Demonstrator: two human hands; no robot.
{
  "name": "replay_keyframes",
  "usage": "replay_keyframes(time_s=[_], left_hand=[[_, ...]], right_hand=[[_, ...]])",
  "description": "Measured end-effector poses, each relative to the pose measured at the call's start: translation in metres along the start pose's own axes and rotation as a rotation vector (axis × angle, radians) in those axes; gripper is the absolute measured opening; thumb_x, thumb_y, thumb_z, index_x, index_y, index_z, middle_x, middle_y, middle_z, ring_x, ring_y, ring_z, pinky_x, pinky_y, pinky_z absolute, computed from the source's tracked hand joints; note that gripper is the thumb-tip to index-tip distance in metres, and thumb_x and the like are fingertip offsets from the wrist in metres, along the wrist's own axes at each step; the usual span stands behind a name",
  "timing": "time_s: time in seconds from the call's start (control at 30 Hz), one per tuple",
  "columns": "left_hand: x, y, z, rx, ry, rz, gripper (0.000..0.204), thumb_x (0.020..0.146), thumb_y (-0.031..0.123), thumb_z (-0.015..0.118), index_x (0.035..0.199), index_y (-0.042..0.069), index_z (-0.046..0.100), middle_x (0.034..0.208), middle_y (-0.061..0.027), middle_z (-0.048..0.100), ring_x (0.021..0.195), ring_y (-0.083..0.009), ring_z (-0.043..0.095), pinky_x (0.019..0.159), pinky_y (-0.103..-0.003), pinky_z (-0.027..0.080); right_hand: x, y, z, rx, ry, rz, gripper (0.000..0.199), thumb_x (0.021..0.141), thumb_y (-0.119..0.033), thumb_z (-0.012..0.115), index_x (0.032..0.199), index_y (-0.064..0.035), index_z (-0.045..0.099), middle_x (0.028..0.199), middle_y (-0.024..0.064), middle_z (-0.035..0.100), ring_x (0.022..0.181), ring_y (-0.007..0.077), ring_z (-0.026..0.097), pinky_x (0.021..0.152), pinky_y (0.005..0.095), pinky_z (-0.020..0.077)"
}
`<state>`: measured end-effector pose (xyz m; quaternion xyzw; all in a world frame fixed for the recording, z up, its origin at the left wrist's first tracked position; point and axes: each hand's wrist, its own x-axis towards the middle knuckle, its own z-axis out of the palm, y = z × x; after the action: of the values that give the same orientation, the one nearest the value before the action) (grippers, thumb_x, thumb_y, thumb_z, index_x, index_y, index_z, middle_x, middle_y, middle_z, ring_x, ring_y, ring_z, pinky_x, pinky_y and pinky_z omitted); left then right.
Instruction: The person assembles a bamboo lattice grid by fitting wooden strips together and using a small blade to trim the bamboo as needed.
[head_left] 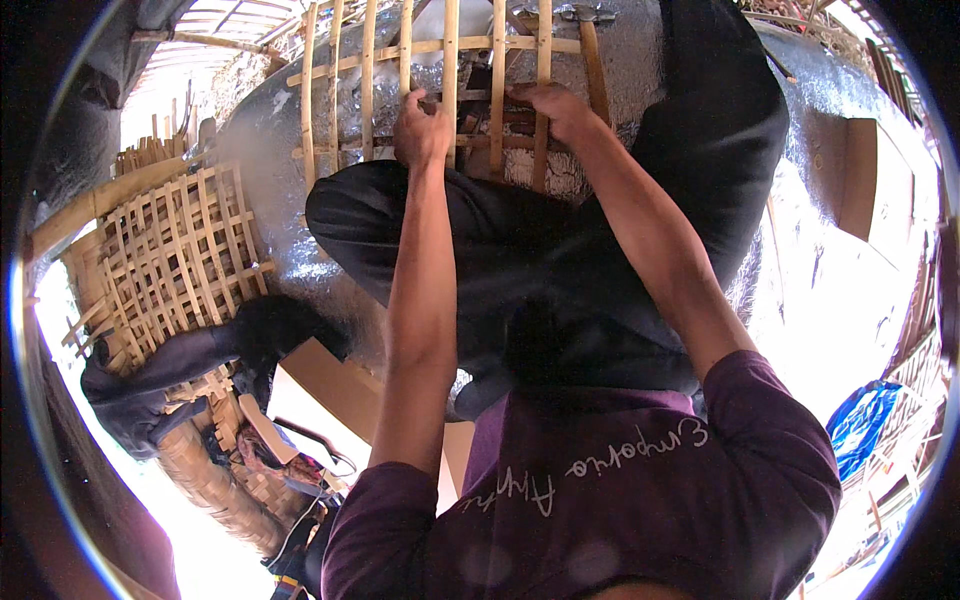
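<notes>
In front of my folded legs, at the top of the head view, lies an openwork frame of pale bamboo slats (pixel 452 70), with long strips crossed by a few others. My left hand (pixel 422 132) is closed over its middle, fingers curled and thumb raised. My right hand (pixel 558 108) reaches in from the right, its fingers pinched together near the slats. A thin crosswise bamboo strip (pixel 473 95) runs between the two hands, and both seem to grip it; the fingertips are partly hidden. Beside my right hand rests a hammer (pixel 595 70) with a wooden handle.
Shiny silver sheeting (pixel 270 185) covers the floor under the frame. A woven bamboo panel (pixel 180 245) leans at the left, with dark cloth (pixel 215 345) below it. Cardboard (pixel 860 180) stands at the right, and a blue plastic bag (pixel 866 420) lies lower right.
</notes>
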<state>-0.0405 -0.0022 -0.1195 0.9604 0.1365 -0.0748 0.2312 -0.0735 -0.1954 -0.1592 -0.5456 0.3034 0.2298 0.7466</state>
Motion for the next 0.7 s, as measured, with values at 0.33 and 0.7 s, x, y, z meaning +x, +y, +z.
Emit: replay_keyframes(time_s=[0.33, 0.7], left_hand=[[-0.011, -0.009, -0.004, 0.175, 0.111, 0.123, 0.032, 0.087, 0.029, 0.059, 0.119, 0.027, 0.062, 0.103, -0.011, 0.067, 0.094, -0.032, 0.065, 0.08, -0.043, 0.052], [-0.005, -0.015, 0.007, 0.211, 0.229, 0.202, 0.027, 0.084, 0.028, 0.064, 0.11, 0.03, 0.068, 0.091, -0.0147, 0.068, 0.084, -0.0346, 0.065, 0.075, -0.044, 0.051]], right_hand=[[-0.023, -0.01, 0.008, 0.233, -0.116, 0.071, 0.035, 0.094, -0.029, 0.052, 0.119, -0.0049, 0.055, 0.111, 0.0115, 0.06, 0.1, 0.026, 0.059, 0.092, 0.0411, 0.0468], [-0.005, 0.01, 0.0, 0.042, 0.095, -0.165, 0.038, 0.092, -0.026, 0.054, 0.121, -0.0018, 0.052, 0.11, 0.0117, 0.059, 0.104, 0.0298, 0.056, 0.094, 0.0412, 0.0448]])
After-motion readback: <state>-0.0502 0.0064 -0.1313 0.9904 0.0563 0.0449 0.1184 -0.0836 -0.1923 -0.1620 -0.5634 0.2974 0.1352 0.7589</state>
